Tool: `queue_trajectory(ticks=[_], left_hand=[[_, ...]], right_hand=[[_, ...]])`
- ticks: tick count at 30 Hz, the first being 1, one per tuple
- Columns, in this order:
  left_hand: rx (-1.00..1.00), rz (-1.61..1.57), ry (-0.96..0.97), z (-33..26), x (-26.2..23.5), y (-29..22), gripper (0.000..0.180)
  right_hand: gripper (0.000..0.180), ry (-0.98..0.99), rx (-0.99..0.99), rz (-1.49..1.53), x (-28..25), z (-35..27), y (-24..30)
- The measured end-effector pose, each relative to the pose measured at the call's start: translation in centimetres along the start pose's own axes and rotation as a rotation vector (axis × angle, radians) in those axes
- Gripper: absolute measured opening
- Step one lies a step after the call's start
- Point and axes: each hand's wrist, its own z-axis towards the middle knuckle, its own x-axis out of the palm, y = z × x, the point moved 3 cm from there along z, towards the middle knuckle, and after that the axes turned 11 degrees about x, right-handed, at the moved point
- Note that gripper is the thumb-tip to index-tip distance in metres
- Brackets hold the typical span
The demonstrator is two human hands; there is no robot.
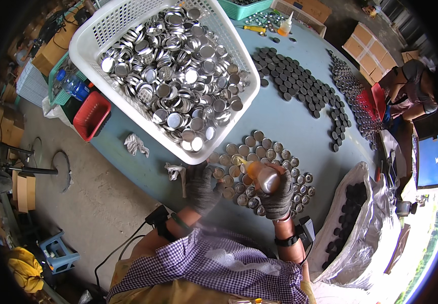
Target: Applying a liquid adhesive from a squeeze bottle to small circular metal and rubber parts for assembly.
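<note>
My right hand (278, 195), in a grey glove, is closed round a squeeze bottle (265, 178) of amber liquid. The bottle is tilted, with its nozzle pointing left over a group of small round metal caps (249, 142) laid out on the blue-green table. At the left edge of that group is my left hand (205, 191), gloved in grey too, its thumb and fingers apart beside the nearest caps. A large white plastic basket (239, 115) heaped with silvery metal caps (178, 76) stands just beyond my left hand.
Dark round pieces (300, 78) lie in a band on the table's far right. Crumpled cloths (136, 144) and a red tray (91, 116) are left of the basket. A white sack (376, 238) of black pieces stands at right. Another person (409, 91) works by a red scoop (378, 100).
</note>
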Motion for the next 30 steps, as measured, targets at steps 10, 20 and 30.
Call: queue_trajectory(ticks=[10, 20, 30], left_hand=[[0.020, -0.008, 0.031, 0.0, -0.1, -0.1, 0.035], [0.027, -0.069, -0.018, 0.0, -0.1, -0.1, 0.038], [0.033, -0.073, -0.034, 0.0, -0.2, 0.0, 0.037]], right_hand=[[0.057, 0.029, 0.013, 0.043, -0.9, -2.8, 0.3], [0.076, 0.053, -0.052, -0.069, -0.4, -2.5, 0.7], [0.071, 0.002, -0.066, -0.120, -1.1, -2.9, 1.9]])
